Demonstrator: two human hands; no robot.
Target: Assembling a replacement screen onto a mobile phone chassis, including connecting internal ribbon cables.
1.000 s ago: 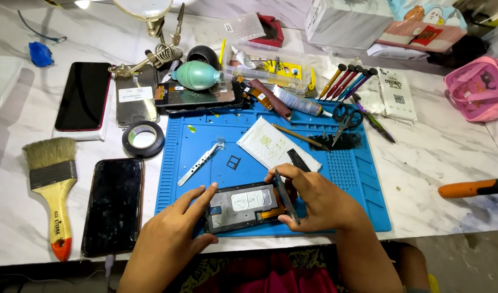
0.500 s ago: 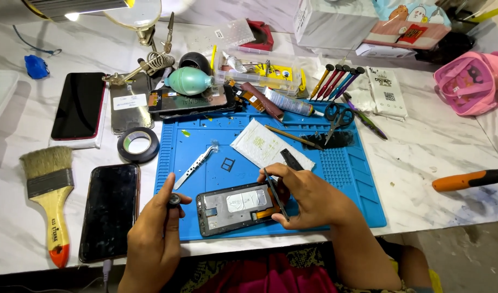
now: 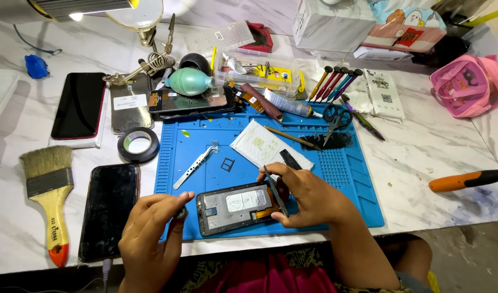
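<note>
- Here, in the head view, the opened phone frame (image 3: 237,207) lies flat near the front edge of the blue ribbed work mat (image 3: 205,146), its grey metal inner plate facing up; its right end is covered by the right hand (image 3: 309,198).
- The right hand grasps a thin dark tool (image 3: 276,191) slanted over the frame's right end; the tip is hard to make out against the fingers.
- The left hand (image 3: 151,230) is curled just beside the frame's left end, fingertips pinched on a small dark object (image 3: 181,213) too small to identify.
- Metal tweezers (image 3: 193,167) lie on the mat, apart from both hands.
- A black-screened phone (image 3: 109,210) rests on the marble table (image 3: 423,157) left of the mat, beside a bristly yellow-handled brush (image 3: 48,201).
- An orange-handled tool (image 3: 469,180) is cut off at the right edge.
</note>
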